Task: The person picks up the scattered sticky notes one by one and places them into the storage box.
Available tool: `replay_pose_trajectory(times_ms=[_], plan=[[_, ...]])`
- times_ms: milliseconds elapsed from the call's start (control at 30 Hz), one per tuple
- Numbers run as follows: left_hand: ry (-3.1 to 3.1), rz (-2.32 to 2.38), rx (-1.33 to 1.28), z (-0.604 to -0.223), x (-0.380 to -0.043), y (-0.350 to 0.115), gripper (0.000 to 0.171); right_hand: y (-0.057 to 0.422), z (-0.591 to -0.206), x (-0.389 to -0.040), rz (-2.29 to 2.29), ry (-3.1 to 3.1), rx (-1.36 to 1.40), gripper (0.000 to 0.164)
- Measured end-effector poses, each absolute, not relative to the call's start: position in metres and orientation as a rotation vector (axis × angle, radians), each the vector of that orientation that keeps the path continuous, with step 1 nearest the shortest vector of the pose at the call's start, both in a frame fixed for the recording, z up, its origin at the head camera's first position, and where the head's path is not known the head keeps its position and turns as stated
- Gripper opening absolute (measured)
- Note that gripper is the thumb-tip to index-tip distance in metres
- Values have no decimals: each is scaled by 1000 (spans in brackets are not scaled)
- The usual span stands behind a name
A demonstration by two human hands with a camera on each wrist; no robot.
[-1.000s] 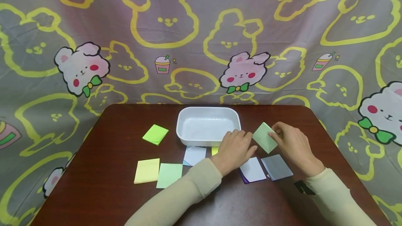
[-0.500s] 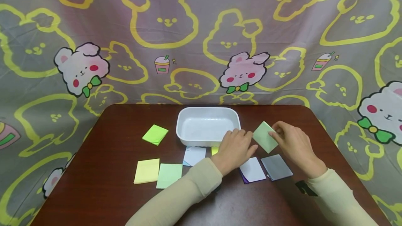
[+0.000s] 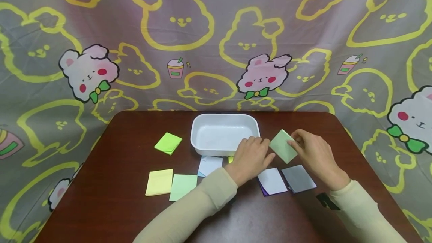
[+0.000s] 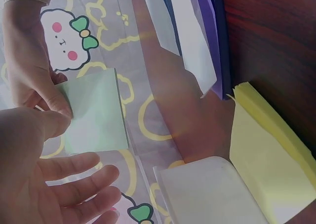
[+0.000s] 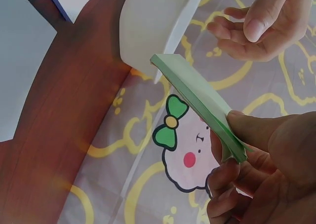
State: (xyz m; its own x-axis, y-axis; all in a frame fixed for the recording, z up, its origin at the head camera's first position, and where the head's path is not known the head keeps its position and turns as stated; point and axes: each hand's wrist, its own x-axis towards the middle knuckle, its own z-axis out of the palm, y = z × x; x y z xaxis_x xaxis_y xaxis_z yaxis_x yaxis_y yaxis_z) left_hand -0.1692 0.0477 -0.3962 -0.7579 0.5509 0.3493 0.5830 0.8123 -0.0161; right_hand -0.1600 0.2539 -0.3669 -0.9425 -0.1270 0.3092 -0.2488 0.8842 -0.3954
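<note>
My right hand [image 3: 315, 157] pinches a pale green sticky note pad [image 3: 282, 147] by its right corner, to the right of the white tray. Thumb and fingers press its two faces in the right wrist view, where the pad [image 5: 197, 93] is tilted and its layered edge shows. Apart from the pad, my left hand [image 3: 249, 160] hovers by the tray's front right corner with loosely bent fingers and holds nothing. From the left wrist, the left hand's fingers [image 4: 81, 177] spread beside the pad without gripping it.
A white tray [image 3: 209, 152] stands at the table's back middle. Other pads lie around: bright green [image 3: 168, 143], pale yellow [image 3: 159, 182], mint [image 3: 183, 187], light blue [image 3: 210, 165], white-topped purple [image 3: 272, 181] and grey [image 3: 299, 179]. Another yellow pad [image 4: 269, 164] is partly hidden behind my left hand in the head view.
The head view has shifted slightly. Both hands and the held sticky note pad keep nearly the same places.
</note>
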Motion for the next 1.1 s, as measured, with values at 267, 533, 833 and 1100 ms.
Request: replay_pose_trajectory(times_ms=[267,533,833,1100], plan=[[-2676,-145,-868,-394,-170,45,37,249,-366,-162,641,-2773,294,14],[-2670,-130,-839,-394,-170,41,36,245,-366,-164,643,-2770,296,12],[-2710,-151,-827,-395,-172,36,35,240,-370,-170,666,-2772,282,12],[-2719,-188,-817,-394,-174,33,34,233,-370,-173,662,-2762,292,12]])
